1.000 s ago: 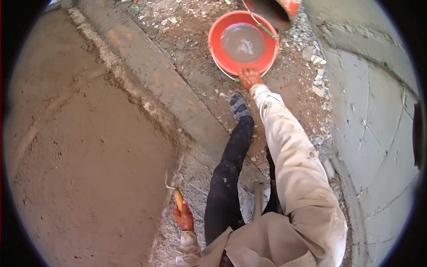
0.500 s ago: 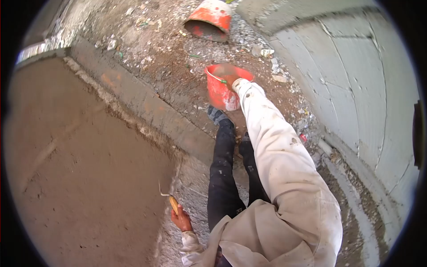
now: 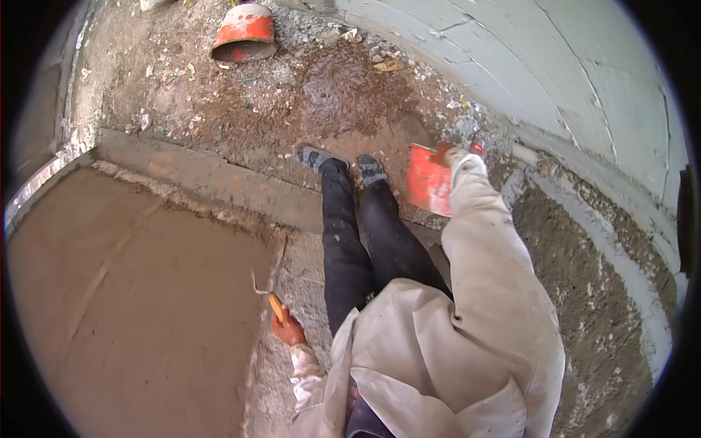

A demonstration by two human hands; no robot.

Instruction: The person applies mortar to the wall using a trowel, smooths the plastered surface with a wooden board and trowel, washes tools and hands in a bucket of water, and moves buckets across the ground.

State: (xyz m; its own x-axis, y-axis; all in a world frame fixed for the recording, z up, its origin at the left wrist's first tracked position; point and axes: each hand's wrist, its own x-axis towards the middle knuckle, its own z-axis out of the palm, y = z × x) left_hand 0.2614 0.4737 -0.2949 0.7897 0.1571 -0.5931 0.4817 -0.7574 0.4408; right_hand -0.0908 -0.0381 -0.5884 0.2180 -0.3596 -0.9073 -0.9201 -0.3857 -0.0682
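My left hand (image 3: 290, 330) is closed round the wooden handle of a trowel (image 3: 275, 306). The trowel's thin metal end sticks out over the edge of the smooth grey-brown mortar surface (image 3: 168, 306). Off to the right, my right hand (image 3: 441, 152) grips a red bucket (image 3: 429, 184) smeared with white, up at its top beside the green handle grip. My sleeve covers part of that bucket, and its inside is hidden from me. Both my feet, in grey patterned socks (image 3: 314, 157), stand between the bucket and the mortar ledge.
An orange and white bucket (image 3: 247, 33) lies tipped over on the rubble-strewn ground. A wet patch (image 3: 339, 95) spreads over the soil ahead of my feet. Along the right runs a grey block wall (image 3: 526, 58). A low concrete edge (image 3: 219, 179) borders the mortar.
The red bucket has moved right and nearer my body, with my right hand still on it. A wet patch shows on the ground. My left hand still holds the trowel.
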